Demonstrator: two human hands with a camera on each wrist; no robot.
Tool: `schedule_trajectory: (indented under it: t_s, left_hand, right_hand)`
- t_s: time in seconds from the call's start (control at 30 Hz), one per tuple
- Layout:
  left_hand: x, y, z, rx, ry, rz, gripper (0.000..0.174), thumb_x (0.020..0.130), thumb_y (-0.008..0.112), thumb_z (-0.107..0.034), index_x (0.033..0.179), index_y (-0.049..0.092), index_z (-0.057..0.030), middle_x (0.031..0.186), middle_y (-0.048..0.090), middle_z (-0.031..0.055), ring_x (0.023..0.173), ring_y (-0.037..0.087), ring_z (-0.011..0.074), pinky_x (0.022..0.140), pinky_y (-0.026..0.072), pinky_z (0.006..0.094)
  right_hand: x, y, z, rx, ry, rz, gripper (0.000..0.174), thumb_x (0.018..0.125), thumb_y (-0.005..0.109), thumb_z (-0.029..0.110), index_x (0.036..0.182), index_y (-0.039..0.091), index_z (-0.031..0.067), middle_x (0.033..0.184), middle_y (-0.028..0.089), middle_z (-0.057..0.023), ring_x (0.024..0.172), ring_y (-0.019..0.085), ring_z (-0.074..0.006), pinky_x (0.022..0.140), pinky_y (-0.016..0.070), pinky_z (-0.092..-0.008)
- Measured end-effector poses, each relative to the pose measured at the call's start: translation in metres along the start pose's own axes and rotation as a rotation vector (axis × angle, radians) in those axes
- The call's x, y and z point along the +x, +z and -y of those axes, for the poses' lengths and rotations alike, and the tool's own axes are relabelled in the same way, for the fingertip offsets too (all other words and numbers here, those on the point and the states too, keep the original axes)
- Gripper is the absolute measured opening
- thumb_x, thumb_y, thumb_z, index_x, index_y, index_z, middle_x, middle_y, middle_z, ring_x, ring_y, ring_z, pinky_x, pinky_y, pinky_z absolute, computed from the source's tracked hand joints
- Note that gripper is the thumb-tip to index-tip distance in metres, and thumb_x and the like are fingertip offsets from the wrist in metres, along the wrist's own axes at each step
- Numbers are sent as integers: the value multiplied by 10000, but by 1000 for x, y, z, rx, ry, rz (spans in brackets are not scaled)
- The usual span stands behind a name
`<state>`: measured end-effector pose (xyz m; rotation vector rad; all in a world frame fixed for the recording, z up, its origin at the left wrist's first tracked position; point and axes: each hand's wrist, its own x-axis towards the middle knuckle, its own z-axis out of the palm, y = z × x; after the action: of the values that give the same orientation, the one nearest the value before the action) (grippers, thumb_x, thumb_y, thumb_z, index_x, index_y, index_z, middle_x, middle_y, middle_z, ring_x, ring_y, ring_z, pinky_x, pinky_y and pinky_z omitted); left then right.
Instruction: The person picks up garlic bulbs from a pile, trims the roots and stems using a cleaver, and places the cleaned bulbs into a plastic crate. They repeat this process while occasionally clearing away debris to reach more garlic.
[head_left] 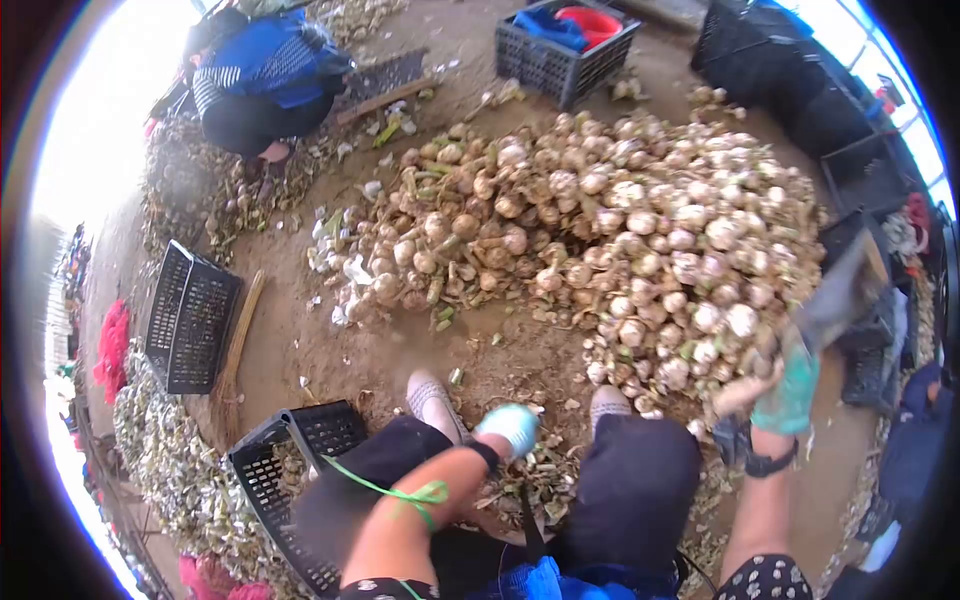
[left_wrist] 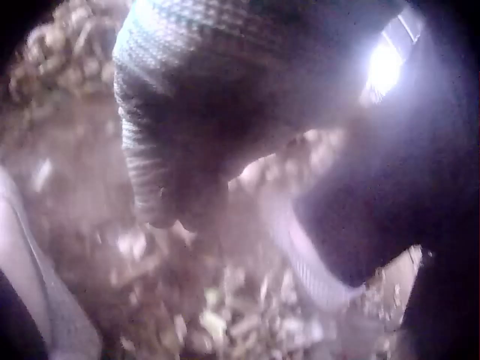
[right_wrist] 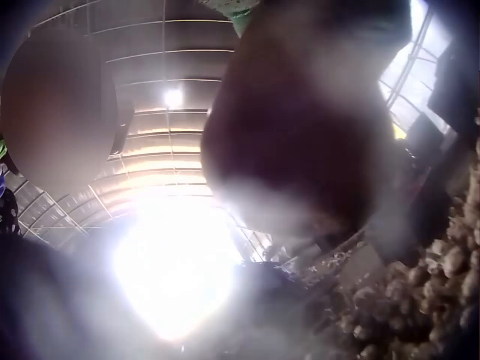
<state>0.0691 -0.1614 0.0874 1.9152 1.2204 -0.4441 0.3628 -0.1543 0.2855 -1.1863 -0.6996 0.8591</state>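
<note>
My left hand [head_left: 510, 428], in a pale knitted glove, hangs over trimmings between my knees. In the left wrist view its gloved fingers [left_wrist: 169, 180] point down, loosely bent, with nothing seen in them. My right hand [head_left: 788, 390], in a green glove, is out at the right edge of the garlic heap [head_left: 640, 230]. It grips a grey, blade-like tool [head_left: 840, 290] that slants up and away, blurred; I cannot tell its exact kind. A large dark shape [right_wrist: 300, 120] next to green glove fabric fills much of the right wrist view.
Black plastic crates stand at left [head_left: 190, 320], beside my left leg [head_left: 300, 445], at the back [head_left: 540, 70] and along the right [head_left: 765, 75]. Trimmings [head_left: 525, 480] lie between my feet. Another person [head_left: 265, 80] crouches at the back left beside more garlic.
</note>
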Motion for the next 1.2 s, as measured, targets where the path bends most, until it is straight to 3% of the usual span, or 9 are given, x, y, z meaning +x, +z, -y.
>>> schedule_trajectory:
  t_s: [0.1, 0.17, 0.3, 0.47, 0.63, 0.73, 0.9, 1.0, 1.2]
  left_hand:
    - [-36, -103, 21, 170, 40, -470, 196, 675, 513, -183, 760, 618, -40, 755, 591, 216, 743, 591, 336, 676, 476, 403]
    - [-89, -166, 19, 179, 57, -777, 190, 709, 488, -147, 786, 635, -52, 724, 604, 182, 693, 594, 332, 644, 486, 387]
    - [-190, -230, 0, 146, -72, -999, 176, 731, 605, -213, 827, 653, -74, 665, 613, 133, 567, 594, 226, 582, 471, 290]
    - [-172, -206, 58, 254, -51, -920, 74, 683, 569, -158, 683, 625, -109, 760, 604, 146, 718, 585, 310, 650, 468, 386]
    - [-85, -198, 61, 136, -148, -549, 435, 651, 596, -185, 1073, 546, -91, 932, 578, 198, 885, 560, 336, 777, 452, 361]
    - [0, -190, 85, 163, -111, -436, 696, 645, 634, -237, 1247, 339, -52, 1155, 468, 220, 1044, 479, 349, 873, 403, 376]
    - [123, -203, 83, 440, -81, -529, 780, 641, 672, -252, 1295, 278, -95, 1321, 285, 207, 1227, 270, 353, 983, 274, 436]
    - [177, -201, 93, 438, -138, -460, 811, 618, 704, -298, 1303, 288, -172, 1333, 275, 189, 1234, 251, 366, 972, 265, 467]
    - [191, -175, 101, 411, -179, -466, 714, 582, 724, -217, 1217, 400, -189, 1279, 315, 200, 1168, 336, 354, 897, 375, 412]
  right_hand:
    - [-19, 36, 49, -196, -8, -110, 150, 812, 573, 190, 738, 540, 64, 566, 491, 6, 420, 451, -101, 392, 369, -221]
    - [-30, 43, 68, -144, -95, 107, 129, 745, 597, 89, 845, 561, 17, 607, 538, -26, 451, 485, -83, 408, 410, -183]
    - [-29, 65, 74, -277, -74, 306, 150, 741, 653, 144, 790, 601, 13, 631, 584, -41, 470, 531, -73, 407, 443, -176]
    - [-12, 94, 14, -297, 112, 403, 210, 733, 676, 165, 858, 583, 24, 659, 605, -48, 490, 544, -65, 402, 446, -174]
    - [35, 117, -84, -761, 156, 425, 294, 675, 703, 264, 843, 618, 38, 694, 622, -61, 588, 560, -151, 567, 456, -284]
    - [73, 133, -183, -986, 124, 429, 320, 670, 664, 310, 861, 624, 57, 709, 622, -74, 642, 582, -166, 632, 461, -284]
    - [117, 191, -256, -885, 210, 514, 371, 664, 657, 312, 913, 603, 42, 689, 594, -106, 644, 580, -203, 635, 459, -314]
    - [146, 214, -302, -893, 150, 608, 355, 644, 664, 298, 894, 606, 52, 747, 598, -177, 681, 567, -309, 658, 460, -350]
    - [172, 237, -308, -1135, 482, 926, 381, 584, 641, 288, 799, 628, -27, 745, 619, -171, 650, 585, -225, 643, 470, -315]
